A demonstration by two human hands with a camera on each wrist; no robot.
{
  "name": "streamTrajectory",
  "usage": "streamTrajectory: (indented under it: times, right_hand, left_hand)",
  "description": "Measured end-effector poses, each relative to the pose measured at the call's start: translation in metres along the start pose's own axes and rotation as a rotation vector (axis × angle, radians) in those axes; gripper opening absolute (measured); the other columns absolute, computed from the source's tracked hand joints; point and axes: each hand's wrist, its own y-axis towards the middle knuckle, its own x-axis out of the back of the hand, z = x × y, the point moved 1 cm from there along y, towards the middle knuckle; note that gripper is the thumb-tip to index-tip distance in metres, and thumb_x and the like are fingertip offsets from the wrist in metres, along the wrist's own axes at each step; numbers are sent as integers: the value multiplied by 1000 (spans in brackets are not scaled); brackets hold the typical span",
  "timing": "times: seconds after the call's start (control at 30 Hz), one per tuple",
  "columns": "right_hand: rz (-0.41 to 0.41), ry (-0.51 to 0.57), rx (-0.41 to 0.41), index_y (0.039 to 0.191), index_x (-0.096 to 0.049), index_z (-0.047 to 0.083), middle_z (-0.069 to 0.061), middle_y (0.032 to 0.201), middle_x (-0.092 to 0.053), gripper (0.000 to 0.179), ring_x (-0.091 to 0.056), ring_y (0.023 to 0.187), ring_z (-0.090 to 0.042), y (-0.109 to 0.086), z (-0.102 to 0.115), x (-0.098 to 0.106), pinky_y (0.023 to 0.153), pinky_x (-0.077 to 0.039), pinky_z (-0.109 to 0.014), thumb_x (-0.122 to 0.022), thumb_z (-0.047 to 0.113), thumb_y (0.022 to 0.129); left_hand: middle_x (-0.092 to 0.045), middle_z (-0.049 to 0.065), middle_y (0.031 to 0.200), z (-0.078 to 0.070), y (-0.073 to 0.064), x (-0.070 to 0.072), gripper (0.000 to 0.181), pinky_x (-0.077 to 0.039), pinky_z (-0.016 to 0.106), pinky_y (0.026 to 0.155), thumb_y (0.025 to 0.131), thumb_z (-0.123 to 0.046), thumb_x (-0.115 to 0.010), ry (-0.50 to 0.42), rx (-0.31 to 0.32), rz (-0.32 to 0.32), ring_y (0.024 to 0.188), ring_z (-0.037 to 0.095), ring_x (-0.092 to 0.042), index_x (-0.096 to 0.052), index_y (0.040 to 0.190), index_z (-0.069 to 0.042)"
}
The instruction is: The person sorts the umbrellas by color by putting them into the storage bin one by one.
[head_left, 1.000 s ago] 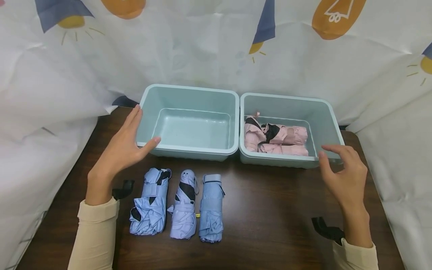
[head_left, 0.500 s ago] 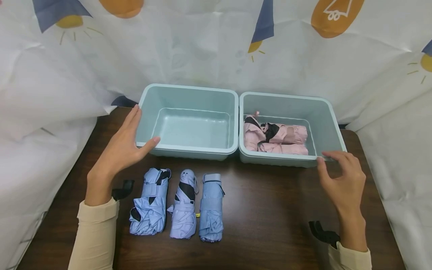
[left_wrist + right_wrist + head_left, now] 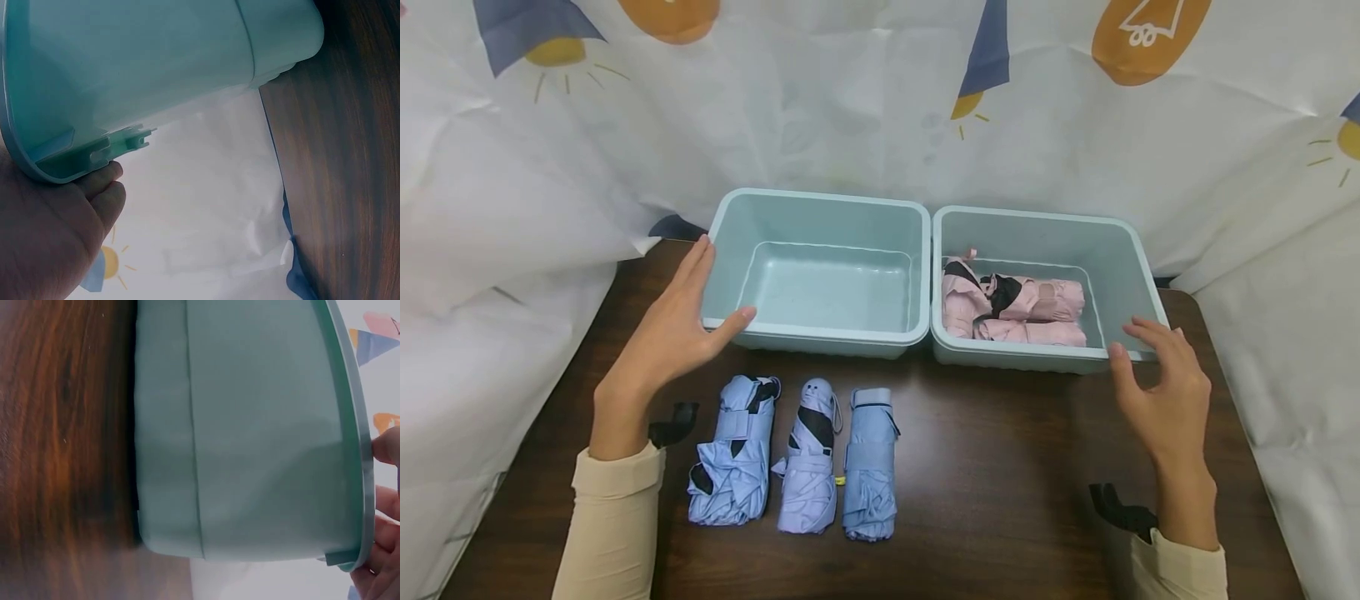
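My left hand (image 3: 673, 333) rests at the left end of the left light-blue bin (image 3: 827, 336), fingers straight along its side and thumb at the front rim. At the near right corner of the right bin (image 3: 1022, 358) is my right hand (image 3: 1168, 400), thumb at the rim and fingers loosely bent. In the right wrist view, the right hand's fingers (image 3: 384, 534) lie by the rim. Folded pink umbrellas (image 3: 1052, 298) lie inside the right bin; the left bin's floor is bare. Three folded umbrellas stand in a row before the left bin: light blue (image 3: 733, 458), lavender (image 3: 808, 492), blue (image 3: 870, 475).
The two bins stand side by side at the back of the dark wooden table (image 3: 985, 483). Behind them and at both sides hangs a white patterned cloth (image 3: 850, 108). A black strap (image 3: 1123, 512) sits at the right wrist.
My right hand has shifted slightly left, and its fingers came down to the rim, then rose and spread a little. The left hand, bins and umbrellas stay put.
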Motion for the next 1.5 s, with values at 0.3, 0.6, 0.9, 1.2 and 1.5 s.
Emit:
streamTrajectory:
  times: [0.3, 0.6, 0.9, 1.2, 1.5]
  right_hand:
    - [69, -13, -7, 140, -67, 4, -23, 147, -64, 54, -56, 140, -49, 10, -8, 7, 126, -36, -27, -77, 24, 91]
    - [183, -19, -93, 154, -55, 8, -19, 162, -50, 68, -47, 150, -46, 20, -18, 9, 126, -38, -46, -77, 25, 91]
    - [346, 3, -114, 166, -36, 11, -15, 173, -33, 79, -37, 154, -50, 31, -28, 14, 128, -29, -62, -71, 27, 97]
    - [479, -10, -161, 170, -23, 15, -8, 180, -17, 88, -24, 161, -50, 38, -34, 20, 121, -20, -81, -69, 32, 97]
    - [512, -34, -181, 170, -20, 20, -1, 180, -12, 88, -21, 162, -49, 40, -31, 21, 119, -20, -83, -68, 35, 98]
  left_hand:
    - [0, 7, 181, -1, 1, 0, 105, -30, 83, 112, 97, -52, -68, 1, -4, -4, 163, 48, -19, -3, 172, -17]
    - [1, 6, 181, -1, 0, -1, 106, -31, 83, 111, 96, -52, -68, 2, 5, 3, 162, 48, -20, -2, 172, -18]
    - [1, 6, 181, -1, 0, -1, 106, -32, 82, 113, 96, -52, -68, 5, 0, 0, 162, 47, -21, -2, 172, -17]
    - [1, 6, 181, -2, 1, -1, 105, -33, 83, 111, 97, -51, -68, 15, -1, -2, 161, 50, -23, -3, 172, -16]
    - [0, 1, 181, -2, -2, -1, 103, -33, 84, 109, 97, -53, -67, -7, -5, -19, 162, 49, -22, -2, 172, -23]
